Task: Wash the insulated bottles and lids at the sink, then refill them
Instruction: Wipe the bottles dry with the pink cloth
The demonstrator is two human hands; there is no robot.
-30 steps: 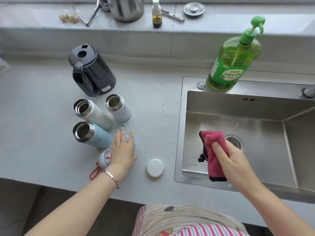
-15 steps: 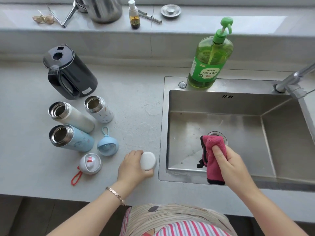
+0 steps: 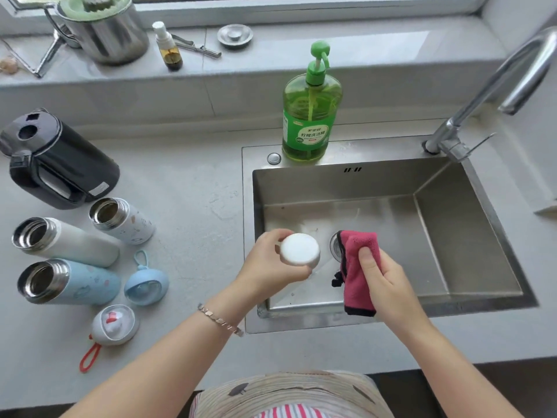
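Since a moment before, the left hand point(image 3: 271, 263) had lifted the white lid point(image 3: 300, 248) off the grey counter point(image 3: 187, 182) and carried it over the front left part of the steel sink point(image 3: 376, 182), where its fingers and thumb were curled round the lid's rim. Just beside it, the right hand point(image 3: 382, 279) gripped a folded pink cloth point(image 3: 357, 267), thumb pressed on top, above the basin near the drain point(image 3: 334, 245); cloth and lid were close but not touching. On the counter to the left sat three uncapped bottles, a white bottle point(image 3: 75, 242), a blue bottle point(image 3: 78, 282) and a small speckled bottle point(image 3: 126, 220), close together, with a blue lid point(image 3: 146, 285) and a grey lid with a red loop point(image 3: 113, 325) lying just beside them. A black kettle point(image 3: 60, 170) stood behind the bottles. A green soap dispenser point(image 3: 312, 116) stood on the sink's back rim, and the tap point(image 3: 494, 82) arched over from the far right corner. Along the pale window ledge point(image 3: 361, 52) stood a metal pot point(image 3: 105, 34), a small spray bottle point(image 3: 168, 46) and a sink strainer plug point(image 3: 235, 34).
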